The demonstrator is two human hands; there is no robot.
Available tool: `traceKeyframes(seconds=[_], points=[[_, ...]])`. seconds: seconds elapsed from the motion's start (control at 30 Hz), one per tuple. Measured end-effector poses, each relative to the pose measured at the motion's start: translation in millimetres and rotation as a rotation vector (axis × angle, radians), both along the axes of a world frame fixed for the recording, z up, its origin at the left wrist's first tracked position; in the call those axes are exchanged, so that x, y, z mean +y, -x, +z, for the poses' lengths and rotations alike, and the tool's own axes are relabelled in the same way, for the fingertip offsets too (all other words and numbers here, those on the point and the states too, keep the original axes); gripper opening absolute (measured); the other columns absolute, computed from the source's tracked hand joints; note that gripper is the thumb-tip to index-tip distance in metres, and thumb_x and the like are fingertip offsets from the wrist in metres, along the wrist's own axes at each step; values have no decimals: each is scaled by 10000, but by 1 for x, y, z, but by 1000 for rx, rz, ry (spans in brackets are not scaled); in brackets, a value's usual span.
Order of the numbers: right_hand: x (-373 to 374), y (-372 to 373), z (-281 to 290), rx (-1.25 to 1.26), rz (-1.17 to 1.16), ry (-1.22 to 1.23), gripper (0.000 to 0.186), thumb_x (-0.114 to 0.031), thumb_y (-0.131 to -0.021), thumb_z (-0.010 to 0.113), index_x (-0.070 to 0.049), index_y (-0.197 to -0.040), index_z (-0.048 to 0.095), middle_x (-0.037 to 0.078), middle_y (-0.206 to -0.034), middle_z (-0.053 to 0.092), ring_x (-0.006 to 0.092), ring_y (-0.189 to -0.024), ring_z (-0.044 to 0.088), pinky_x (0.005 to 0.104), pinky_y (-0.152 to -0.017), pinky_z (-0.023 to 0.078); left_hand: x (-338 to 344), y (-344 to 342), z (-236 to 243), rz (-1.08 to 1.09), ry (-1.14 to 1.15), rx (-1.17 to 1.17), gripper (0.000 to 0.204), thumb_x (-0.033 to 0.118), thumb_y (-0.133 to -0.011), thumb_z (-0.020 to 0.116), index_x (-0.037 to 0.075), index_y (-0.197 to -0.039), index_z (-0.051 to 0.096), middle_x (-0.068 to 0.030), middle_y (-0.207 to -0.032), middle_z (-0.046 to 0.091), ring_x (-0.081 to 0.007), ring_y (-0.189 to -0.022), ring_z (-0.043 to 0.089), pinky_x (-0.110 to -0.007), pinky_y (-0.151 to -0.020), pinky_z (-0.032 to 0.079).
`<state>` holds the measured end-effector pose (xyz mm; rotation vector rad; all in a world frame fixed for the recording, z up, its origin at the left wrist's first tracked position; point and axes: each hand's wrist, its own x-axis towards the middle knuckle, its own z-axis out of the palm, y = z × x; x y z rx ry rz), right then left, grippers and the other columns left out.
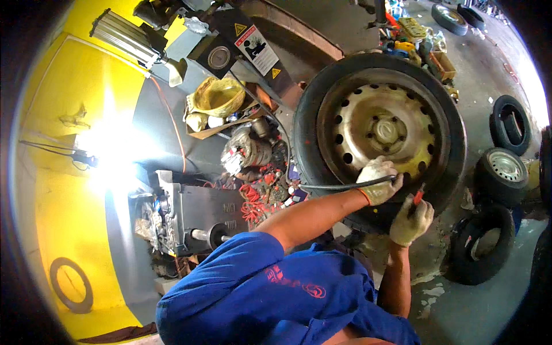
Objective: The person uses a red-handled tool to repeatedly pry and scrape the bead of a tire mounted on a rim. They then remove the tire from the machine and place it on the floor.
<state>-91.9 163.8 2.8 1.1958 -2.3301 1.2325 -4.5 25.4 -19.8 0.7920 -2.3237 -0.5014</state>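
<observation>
A car wheel (397, 150), a steel rim in a black tire (310, 141), stands in front of me. My left hand (379, 181), in a whitish work glove, is closed around the end of a black air hose (330, 186) at the lower part of the rim. Just to its right, my right hand (411, 221), gloved too, pinches a small red-handled tool (418, 196) with a thin tip pointing up. That tool is close to the tire's lower sidewall; whether it touches cannot be seen. The hose's far end is behind my fingers.
A machine with a round gauge (219, 58) stands at upper left, near a yellow basin (218, 96). A bright lamp (86, 156) glares at the yellow wall. Red cord (250, 201) and clutter lie left of the wheel. Other tires (480, 244) and a wheel (502, 172) are at right.
</observation>
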Motion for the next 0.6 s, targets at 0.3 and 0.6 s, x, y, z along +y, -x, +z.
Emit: traceKeyframes(seconds=[0.3, 0.6], points=[[4, 1, -20, -40, -39, -34, 170, -48, -884, 755, 30, -976, 635, 222, -1007, 640, 412, -914, 622, 489, -809, 504, -1, 1, 8, 15, -151, -46, 222, 207, -827, 726, 72, -665, 655, -121, -805, 618, -354, -846, 609, -471, -768, 540], [3, 1, -20, -36, -45, -53, 170, -53, -893, 753, 31, -983, 636, 215, -1018, 649, 400, -938, 633, 480, -841, 511, -4, 3, 9, 14, -142, -95, 248, 235, -842, 709, 69, -662, 667, -130, -801, 617, -353, -842, 605, -457, -777, 537]])
